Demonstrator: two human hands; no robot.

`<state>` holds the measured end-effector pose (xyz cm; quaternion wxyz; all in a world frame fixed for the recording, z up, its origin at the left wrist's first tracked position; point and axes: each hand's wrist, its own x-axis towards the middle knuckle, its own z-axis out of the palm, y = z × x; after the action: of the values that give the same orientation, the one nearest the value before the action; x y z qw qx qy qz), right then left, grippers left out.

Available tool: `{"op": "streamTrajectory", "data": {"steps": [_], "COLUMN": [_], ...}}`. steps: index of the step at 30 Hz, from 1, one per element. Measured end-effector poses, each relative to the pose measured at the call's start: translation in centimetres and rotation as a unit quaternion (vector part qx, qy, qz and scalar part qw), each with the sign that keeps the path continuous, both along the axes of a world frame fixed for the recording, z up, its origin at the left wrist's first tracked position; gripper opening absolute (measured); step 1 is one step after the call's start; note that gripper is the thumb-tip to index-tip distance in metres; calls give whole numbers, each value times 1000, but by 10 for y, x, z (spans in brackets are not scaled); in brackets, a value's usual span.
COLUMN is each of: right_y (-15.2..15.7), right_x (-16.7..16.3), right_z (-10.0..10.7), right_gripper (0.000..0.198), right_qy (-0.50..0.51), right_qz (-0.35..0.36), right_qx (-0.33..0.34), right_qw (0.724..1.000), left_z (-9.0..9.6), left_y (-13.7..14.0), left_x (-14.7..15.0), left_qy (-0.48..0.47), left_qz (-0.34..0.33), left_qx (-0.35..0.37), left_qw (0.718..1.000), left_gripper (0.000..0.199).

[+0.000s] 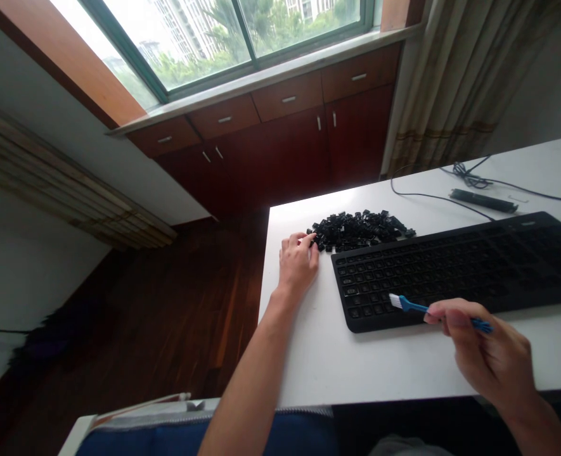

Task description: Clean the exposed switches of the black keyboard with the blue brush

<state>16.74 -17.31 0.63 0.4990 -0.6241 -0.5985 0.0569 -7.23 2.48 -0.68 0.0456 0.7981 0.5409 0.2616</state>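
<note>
A likely light, soft-bristled brush (411,304), best gripped mid-handle, is pinched by the right hand (487,345) over the keyboard (451,266) on the worktop (309,354), keycaps (356,229) being touched by the left hand (298,263), its grip unclear

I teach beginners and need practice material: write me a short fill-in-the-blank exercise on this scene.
1. The brush is held in the person's ____.
2. Its handle is coloured ____.
3. The keycaps by the left hand are coloured ____.
4. The table under the keyboard is coloured ____.
Missing words: right hand; blue; black; white.
</note>
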Motion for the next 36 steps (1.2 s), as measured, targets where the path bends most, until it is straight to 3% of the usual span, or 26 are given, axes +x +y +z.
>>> {"op": "streamTrajectory", "data": {"steps": [4, 7, 15, 19, 26, 33, 36], "right_y": [0, 1, 1, 0, 1, 1, 2], "right_x": [0, 1, 6, 8, 5, 1, 0], "right_z": [-2, 0, 0, -3, -2, 0, 3], "right_gripper": [16, 14, 16, 16, 12, 15, 16], "right_qy": [36, 8, -41, -23, -19, -14, -29], "right_qz": [-16, -21, 44, -3, -24, -127, -110], "right_qx": [14, 4, 35, 25, 4, -1, -13], "right_qw": [999, 1000, 998, 999, 1000, 992, 993], "left_z": [0, 0, -2, -2, -4, -6, -4], "left_y": [1, 1, 3, 5, 7, 9, 8], "left_x": [0, 0, -1, 0, -1, 0, 0], "left_qy": [-4, -6, -29, -25, -20, -18, -13], "left_qz": [-2, -3, -15, -12, -16, -18, -20], "left_qx": [-1, -2, 10, 7, 5, 6, 7], "left_qw": [1000, 1000, 999, 1000, 1000, 1000, 1000], "left_gripper": [36, 36, 27, 29, 26, 27, 24]}}
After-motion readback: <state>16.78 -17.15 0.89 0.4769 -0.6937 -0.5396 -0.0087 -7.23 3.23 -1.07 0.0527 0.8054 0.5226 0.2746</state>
